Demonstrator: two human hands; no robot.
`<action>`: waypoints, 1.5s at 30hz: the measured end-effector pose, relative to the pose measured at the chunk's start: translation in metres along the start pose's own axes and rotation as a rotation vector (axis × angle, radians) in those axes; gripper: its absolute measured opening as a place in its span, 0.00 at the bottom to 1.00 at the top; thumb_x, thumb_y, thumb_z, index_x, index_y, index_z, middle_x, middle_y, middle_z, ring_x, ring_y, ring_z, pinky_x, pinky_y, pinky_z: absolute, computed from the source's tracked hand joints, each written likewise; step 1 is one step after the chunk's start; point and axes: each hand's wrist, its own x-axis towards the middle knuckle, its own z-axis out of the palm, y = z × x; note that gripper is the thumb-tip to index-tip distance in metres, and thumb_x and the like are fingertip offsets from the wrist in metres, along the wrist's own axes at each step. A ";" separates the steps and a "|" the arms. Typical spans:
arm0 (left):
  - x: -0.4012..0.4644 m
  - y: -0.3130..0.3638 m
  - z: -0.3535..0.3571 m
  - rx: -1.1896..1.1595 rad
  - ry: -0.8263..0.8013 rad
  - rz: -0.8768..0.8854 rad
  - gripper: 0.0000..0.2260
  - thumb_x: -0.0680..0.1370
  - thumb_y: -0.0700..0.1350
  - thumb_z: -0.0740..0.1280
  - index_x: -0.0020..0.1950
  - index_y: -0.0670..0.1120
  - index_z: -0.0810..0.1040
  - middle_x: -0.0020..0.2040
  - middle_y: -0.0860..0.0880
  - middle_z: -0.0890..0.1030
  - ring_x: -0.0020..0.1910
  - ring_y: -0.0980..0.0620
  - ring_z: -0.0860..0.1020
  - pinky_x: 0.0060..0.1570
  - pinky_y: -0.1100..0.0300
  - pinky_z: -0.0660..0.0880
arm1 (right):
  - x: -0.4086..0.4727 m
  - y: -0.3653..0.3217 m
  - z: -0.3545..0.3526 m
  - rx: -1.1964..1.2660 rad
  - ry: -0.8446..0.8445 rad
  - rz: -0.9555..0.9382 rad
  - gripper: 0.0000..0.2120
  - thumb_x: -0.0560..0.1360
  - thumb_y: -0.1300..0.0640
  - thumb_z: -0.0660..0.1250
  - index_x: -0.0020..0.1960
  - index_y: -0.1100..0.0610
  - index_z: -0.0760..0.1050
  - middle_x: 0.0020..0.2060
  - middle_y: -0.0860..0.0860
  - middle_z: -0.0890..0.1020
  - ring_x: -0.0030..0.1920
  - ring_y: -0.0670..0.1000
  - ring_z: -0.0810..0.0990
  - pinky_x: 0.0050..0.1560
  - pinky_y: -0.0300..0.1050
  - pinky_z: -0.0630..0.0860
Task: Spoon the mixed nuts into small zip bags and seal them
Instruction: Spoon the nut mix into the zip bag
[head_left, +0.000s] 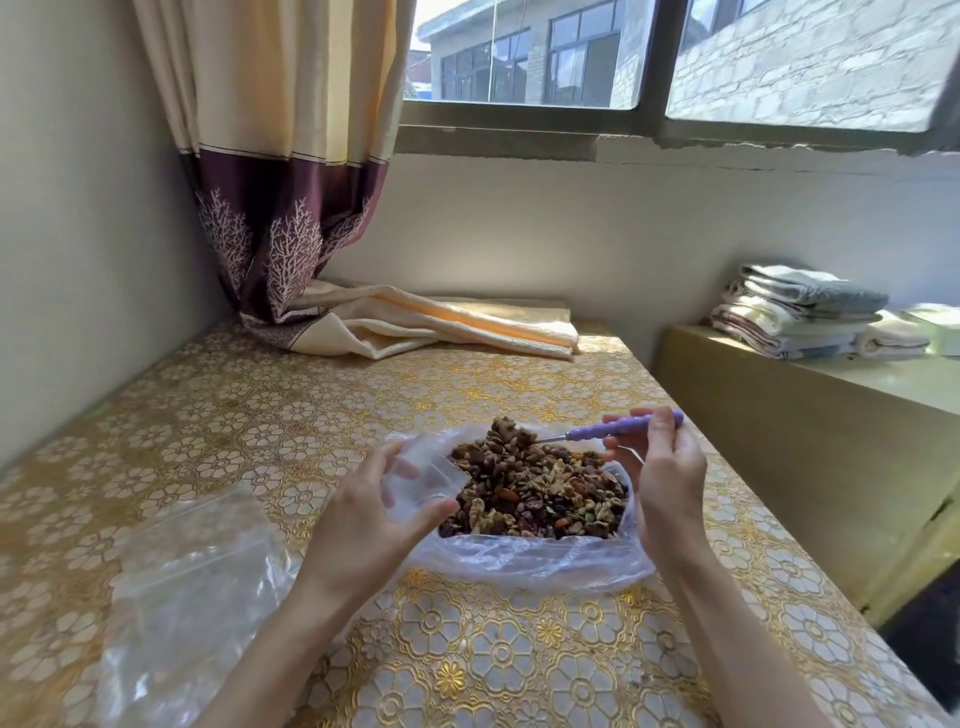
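Presently, findings as I read them from the head view:

Left hand (363, 514): fingers curled round a small zip bag (423, 480), holding its mouth open just beside the nuts.
Right hand (667, 480): fingers pinch the purple handle of the spoon (623, 430); its bowl is heaped and raised over the far edge of the pile.
Mixed nuts (540, 493): loose heap in an open clear plastic bag (530, 564) on the worktop (260, 415).
Spare bags (192, 592): clear stack, near left, apart from the work.
Handling, zip bag: I judge it light, limp and slippery; best held at the rim, either side of the mouth.
Handling, nuts: I judge them loose and brittle, prone to roll off a heaped spoon; tip low into the mouth.
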 end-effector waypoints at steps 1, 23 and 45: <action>0.000 0.000 0.001 -0.005 0.003 -0.001 0.34 0.64 0.64 0.66 0.67 0.57 0.62 0.48 0.63 0.74 0.42 0.63 0.73 0.41 0.65 0.70 | -0.001 -0.003 0.002 0.015 -0.015 -0.001 0.13 0.82 0.54 0.53 0.46 0.59 0.72 0.40 0.55 0.82 0.35 0.47 0.81 0.35 0.37 0.78; -0.002 0.003 0.000 -0.310 0.024 -0.047 0.28 0.62 0.60 0.70 0.59 0.58 0.65 0.51 0.61 0.75 0.45 0.64 0.78 0.41 0.76 0.72 | -0.047 -0.013 0.043 0.104 -0.574 -0.154 0.14 0.78 0.52 0.56 0.52 0.61 0.74 0.46 0.59 0.83 0.45 0.57 0.83 0.44 0.44 0.80; 0.030 -0.011 -0.037 -0.317 0.137 -0.011 0.27 0.66 0.55 0.69 0.63 0.53 0.68 0.48 0.48 0.79 0.38 0.54 0.79 0.29 0.68 0.76 | 0.004 0.001 0.004 -0.429 -0.097 -0.393 0.09 0.81 0.57 0.53 0.44 0.56 0.69 0.32 0.48 0.80 0.32 0.43 0.80 0.31 0.34 0.74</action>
